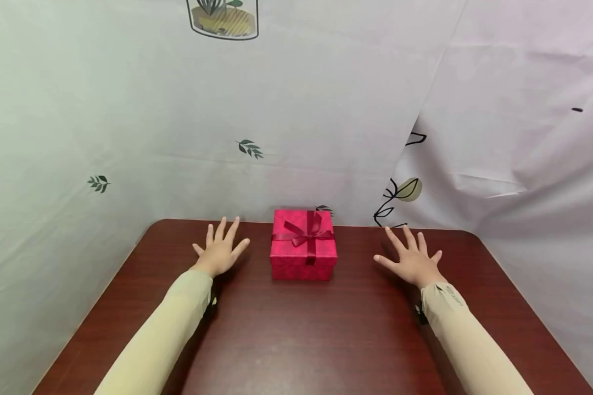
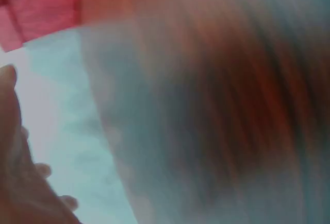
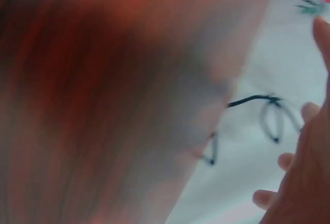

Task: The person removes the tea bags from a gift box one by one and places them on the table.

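Observation:
A red gift box with a dark red ribbon bow on its lid stands at the back middle of the table. To its left, my left hand lies palm down with fingers spread, apart from the box and holding nothing. On the other side my right hand has its fingers spread too and is likewise apart from the box. The left wrist view catches the edge of the gift box above the left hand. In the right wrist view, the right hand shows at the right edge.
The dark brown wooden table has rounded far corners. Behind it hangs a pale cloth printed with leaves and a jar, closely bordering the table's back edge. It continues along both sides.

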Available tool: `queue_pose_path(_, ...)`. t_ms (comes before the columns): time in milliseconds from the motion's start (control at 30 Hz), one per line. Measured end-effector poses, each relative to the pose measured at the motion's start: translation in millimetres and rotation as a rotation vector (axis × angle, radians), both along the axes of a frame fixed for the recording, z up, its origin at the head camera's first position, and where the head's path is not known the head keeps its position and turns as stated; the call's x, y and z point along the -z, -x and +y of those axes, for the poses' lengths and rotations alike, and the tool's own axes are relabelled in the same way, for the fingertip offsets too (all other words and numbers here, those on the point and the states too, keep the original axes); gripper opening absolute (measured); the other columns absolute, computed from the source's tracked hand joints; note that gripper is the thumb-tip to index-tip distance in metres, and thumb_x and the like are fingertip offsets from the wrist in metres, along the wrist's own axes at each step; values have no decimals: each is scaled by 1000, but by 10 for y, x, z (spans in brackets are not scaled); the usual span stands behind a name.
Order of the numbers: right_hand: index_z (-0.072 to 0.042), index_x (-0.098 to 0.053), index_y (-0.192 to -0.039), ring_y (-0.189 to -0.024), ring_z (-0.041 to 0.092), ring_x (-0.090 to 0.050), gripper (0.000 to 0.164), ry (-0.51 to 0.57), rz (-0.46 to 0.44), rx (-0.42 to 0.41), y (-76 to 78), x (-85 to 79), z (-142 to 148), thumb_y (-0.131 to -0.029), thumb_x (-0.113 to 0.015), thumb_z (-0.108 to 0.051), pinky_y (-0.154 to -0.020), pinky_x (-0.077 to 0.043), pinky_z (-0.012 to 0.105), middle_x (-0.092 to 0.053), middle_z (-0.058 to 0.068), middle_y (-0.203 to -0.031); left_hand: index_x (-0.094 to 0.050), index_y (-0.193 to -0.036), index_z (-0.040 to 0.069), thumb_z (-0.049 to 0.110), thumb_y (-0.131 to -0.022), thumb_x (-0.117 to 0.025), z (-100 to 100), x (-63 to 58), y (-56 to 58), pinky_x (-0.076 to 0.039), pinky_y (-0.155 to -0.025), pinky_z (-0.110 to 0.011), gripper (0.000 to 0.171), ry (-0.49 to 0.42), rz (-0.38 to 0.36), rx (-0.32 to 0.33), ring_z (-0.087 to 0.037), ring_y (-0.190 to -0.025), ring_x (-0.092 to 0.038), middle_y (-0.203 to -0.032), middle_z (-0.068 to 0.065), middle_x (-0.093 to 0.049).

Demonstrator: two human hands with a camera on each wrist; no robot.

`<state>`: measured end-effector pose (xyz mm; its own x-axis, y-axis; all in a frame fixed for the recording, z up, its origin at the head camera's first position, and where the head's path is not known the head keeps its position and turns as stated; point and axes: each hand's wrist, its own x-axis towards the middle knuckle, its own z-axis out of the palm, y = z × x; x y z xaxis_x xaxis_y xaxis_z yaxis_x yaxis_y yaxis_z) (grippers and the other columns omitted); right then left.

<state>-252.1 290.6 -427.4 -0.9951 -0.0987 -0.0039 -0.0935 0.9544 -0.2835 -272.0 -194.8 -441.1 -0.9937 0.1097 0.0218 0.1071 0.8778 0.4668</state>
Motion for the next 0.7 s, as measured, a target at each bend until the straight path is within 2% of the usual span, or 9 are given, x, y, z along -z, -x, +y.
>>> queue_pose_path(100,-37,-6,-163,-149,54,7,89,98,2,-4,-37,-48,-130,-93,-49,-73,-96,-2,90,4,18,-168,-9,-165,20,61,-105,-34,82,-43,-28,-3,-104,-84,77,-165,93,1,-49,-151,5,-168,-19,1)
queue_pose_path(167,-37,-8,-164,-150,53,6,87,169,34,-15,-67,-71,-235,-95,-52,-67,-99,-7,88,5,16,-168,-11,-164,16,54,-107,-35,161,-80,-59,-8,-109,-79,73,-288,149,8,-47,-152,1,-168,-20,-1)
queue_pose_path(300,-32,-12,-164,-150,52,2,83,321,114,-52,-125,-87,-461,-99,-58,-54,-106,-15,81,5,16,-169,-15,-163,12,39,-110,-40,339,-179,-142,-17,-117,-65,65,-535,199,-1,-40,-153,-9,-167,-20,-6)
queue_pose_path(433,-24,-17,-164,-150,48,-9,79,474,183,-64,-164,-99,-680,-101,-61,-42,-111,-22,72,-5,19,-167,-18,-163,13,29,-110,-40,515,-271,-240,-27,-118,-58,59,-840,142,-47,-34,-152,-20,-167,-15,-16)
queue_pose_path(567,-12,-28,-160,-141,44,-35,70,636,236,-40,-176,-150,-885,-101,-62,-30,-109,-36,64,-30,24,-157,-21,-162,10,23,-111,-38,668,-314,-316,-32,-116,-55,55,-1149,54,-76,-31,-150,-28,-164,-14,-24)
queue_pose_path(700,-9,-33,-157,-125,41,-54,64,842,198,33,-178,-202,-1068,-101,-61,-19,-101,-47,56,-47,25,-145,-24,-160,6,22,-111,-36,771,-317,-406,-30,-118,-53,53,-1320,-5,-83,-33,-149,-30,-162,-17,-28)
